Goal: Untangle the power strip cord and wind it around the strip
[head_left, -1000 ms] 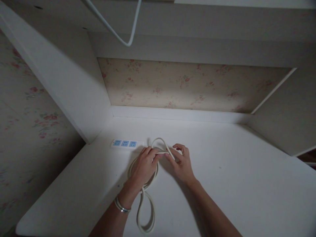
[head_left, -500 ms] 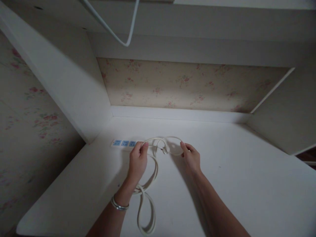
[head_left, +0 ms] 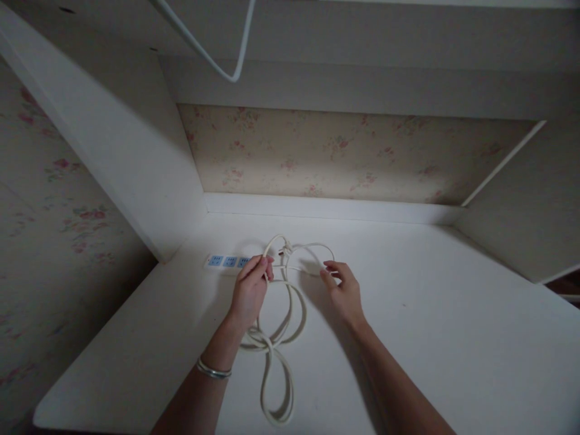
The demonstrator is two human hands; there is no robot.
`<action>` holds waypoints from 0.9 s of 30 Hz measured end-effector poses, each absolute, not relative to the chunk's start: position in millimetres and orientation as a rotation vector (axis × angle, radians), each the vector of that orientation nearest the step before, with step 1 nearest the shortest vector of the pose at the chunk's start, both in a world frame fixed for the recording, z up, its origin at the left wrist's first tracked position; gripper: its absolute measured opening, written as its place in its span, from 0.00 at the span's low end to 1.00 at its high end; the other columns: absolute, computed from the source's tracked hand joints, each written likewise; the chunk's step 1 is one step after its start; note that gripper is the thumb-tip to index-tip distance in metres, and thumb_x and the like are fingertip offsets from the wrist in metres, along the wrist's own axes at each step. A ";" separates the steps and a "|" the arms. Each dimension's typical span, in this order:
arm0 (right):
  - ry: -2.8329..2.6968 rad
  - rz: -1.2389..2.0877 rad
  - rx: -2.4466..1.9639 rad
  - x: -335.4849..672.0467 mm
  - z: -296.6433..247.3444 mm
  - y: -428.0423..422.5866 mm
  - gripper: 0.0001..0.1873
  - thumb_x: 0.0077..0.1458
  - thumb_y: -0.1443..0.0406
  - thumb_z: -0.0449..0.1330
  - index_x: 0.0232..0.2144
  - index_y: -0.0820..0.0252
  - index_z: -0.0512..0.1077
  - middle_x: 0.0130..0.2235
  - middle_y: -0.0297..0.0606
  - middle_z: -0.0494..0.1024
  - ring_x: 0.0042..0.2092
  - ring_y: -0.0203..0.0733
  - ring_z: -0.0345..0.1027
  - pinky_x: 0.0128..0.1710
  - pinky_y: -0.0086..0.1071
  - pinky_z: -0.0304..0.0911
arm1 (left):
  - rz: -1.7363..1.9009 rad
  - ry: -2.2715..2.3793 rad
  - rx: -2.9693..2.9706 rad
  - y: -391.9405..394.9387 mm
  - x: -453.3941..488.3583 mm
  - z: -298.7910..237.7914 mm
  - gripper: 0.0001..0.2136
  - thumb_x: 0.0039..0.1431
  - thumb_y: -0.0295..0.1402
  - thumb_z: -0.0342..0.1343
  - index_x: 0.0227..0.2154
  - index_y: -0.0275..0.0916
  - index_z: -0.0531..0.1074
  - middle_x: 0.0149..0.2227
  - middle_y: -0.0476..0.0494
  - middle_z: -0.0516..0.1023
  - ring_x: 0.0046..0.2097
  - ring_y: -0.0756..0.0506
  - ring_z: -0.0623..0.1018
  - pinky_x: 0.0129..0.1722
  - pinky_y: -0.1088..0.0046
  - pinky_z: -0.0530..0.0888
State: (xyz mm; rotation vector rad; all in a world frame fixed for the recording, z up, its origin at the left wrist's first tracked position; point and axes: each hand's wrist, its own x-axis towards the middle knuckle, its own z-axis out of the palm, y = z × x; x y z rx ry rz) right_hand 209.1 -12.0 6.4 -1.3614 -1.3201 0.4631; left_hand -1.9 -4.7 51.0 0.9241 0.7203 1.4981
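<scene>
A long cream power cord [head_left: 290, 302] lies in loose loops on a white desktop. My left hand [head_left: 251, 287] pinches a stretch of this cord between thumb and fingers, just over the power strip [head_left: 223, 261] with blue sockets, hiding its right part. From that hand the cord arcs up to its plug [head_left: 286, 248], which hangs among the loops between both hands. My right hand [head_left: 345, 291] is at the right side of a loop, thumb and forefinger apart, the cord passing beside the fingertips. A silver bangle [head_left: 214, 369] circles my left wrist.
The white desktop [head_left: 430, 338] is boxed in by a left side panel [head_left: 136, 151], a right panel and a back ledge [head_left: 335, 208]. Overhead, a bent white rod or cable [head_left: 233, 77] hangs down. Floral wallpaper [head_left: 339, 145] covers the wall behind.
The plug has moved up and to the left with its cord. My right fingers have parted from their pinch on the loop. My left hand keeps hold, and the lower loops have shifted right.
</scene>
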 end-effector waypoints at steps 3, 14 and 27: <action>-1.629 0.622 -1.268 194.4 21.6 -27.7 0.14 0.56 0.56 0.57 0.38 0.57 0.75 0.31 0.35 0.74 0.30 0.37 0.65 0.30 0.31 0.63 | 1.488 0.689 0.877 -3.9 -3.4 53.1 0.07 0.54 0.37 0.59 0.29 0.37 0.71 0.31 0.47 0.68 0.31 0.52 0.66 0.32 0.75 0.65; -2.336 0.749 -0.917 195.2 30.5 -38.7 0.16 0.48 0.55 0.66 0.40 0.49 0.78 0.26 0.30 0.76 0.30 0.37 0.69 0.37 0.35 0.63 | 1.545 0.634 0.866 -1.9 -8.3 56.1 0.07 0.55 0.35 0.58 0.27 0.39 0.67 0.31 0.50 0.65 0.32 0.52 0.65 0.34 0.75 0.65; -2.144 0.324 -1.522 235.7 -0.1 -13.8 0.16 0.57 0.69 0.54 0.44 0.48 0.74 0.52 0.35 0.75 0.60 0.47 0.59 0.57 0.45 0.55 | 1.539 0.684 0.897 -3.6 -4.3 56.7 0.09 0.54 0.36 0.60 0.26 0.38 0.67 0.31 0.51 0.67 0.34 0.53 0.68 0.37 0.76 0.67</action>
